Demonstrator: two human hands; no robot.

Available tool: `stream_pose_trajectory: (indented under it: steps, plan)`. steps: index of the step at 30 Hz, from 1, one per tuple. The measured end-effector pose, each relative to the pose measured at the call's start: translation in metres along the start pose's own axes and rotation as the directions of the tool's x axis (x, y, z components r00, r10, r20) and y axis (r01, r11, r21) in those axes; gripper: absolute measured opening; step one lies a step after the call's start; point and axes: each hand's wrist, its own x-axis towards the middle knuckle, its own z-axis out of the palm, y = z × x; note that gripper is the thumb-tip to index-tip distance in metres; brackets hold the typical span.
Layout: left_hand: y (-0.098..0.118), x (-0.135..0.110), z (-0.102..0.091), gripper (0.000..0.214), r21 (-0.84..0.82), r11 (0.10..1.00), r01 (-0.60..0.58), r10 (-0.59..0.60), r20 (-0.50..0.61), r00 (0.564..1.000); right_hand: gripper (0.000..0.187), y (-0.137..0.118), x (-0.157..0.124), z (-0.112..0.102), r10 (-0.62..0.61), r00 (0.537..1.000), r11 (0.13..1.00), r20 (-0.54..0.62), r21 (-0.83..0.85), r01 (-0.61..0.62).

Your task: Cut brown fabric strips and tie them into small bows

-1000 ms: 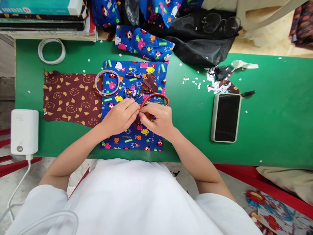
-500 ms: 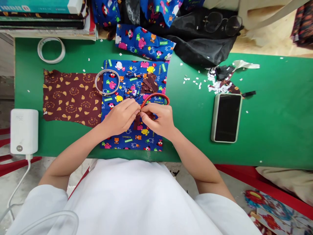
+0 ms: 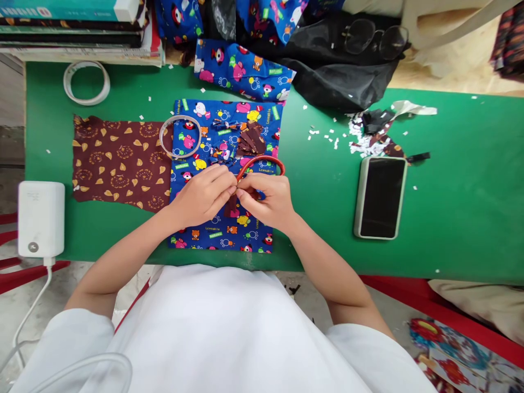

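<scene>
My left hand (image 3: pixel 204 194) and my right hand (image 3: pixel 268 199) are closed, their fingertips pinched together over the patterned blue cloth (image 3: pixel 192 218). A red-orange hoop (image 3: pixel 264 158) curves up from between them, its lower part hidden by my right hand. Below the fingertips hangs a brown fabric strip (image 3: pixel 230 207); its upper end disappears into the pinch. Just beyond my hands lie a bunch of brown strips (image 3: pixel 251 139) and some small blue patterned strips (image 3: pixel 222 155). A pale ring (image 3: pixel 162 143) straddles the blue cloth and the brown patterned cloth (image 3: pixel 117 164).
On the green table (image 3: pixel 458 191) lie a phone (image 3: pixel 380 197), white paper scraps (image 3: pixel 362 143), another white ring (image 3: pixel 107 87) and a power bank (image 3: pixel 41 218). Along the back are stacked books (image 3: pixel 65 30), a folded blue cloth (image 3: pixel 241 71) and glasses (image 3: pixel 374 35) on a black bag (image 3: pixel 347 82).
My hands stay pinched together with only a slight shift of the fingers. The whole view has moved very slightly; the other things lie as before.
</scene>
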Motion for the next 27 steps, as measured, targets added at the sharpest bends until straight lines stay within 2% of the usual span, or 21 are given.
stream_pose_trajectory:
  steps: [6,11,15,27]
  plan:
    - [0.0022,0.0003,-0.0007,0.019,0.019,1.000,0.020,-0.021,0.044,0.999,0.017,0.0017,-0.0003,0.0011,-0.064,0.998,0.998,-0.006,-0.022,0.064]
    - [0.0007,0.0002,0.0020,0.018,0.109,0.993,-0.038,0.039,-0.007,0.999,0.018,0.0019,-0.0006,0.0037,-0.037,0.999,0.999,-0.017,-0.038,0.037]
    - [-0.0006,0.0000,0.0043,0.020,0.128,0.992,-0.019,0.020,-0.006,1.000,0.018,0.0019,-0.0010,0.0052,-0.005,1.000,1.000,-0.018,-0.027,0.004]
    - [0.0014,0.0004,-0.0001,0.019,0.002,1.000,-0.021,0.021,0.008,1.000,0.016,-0.0008,0.0007,-0.0013,0.111,0.993,0.992,0.051,0.054,-0.113]
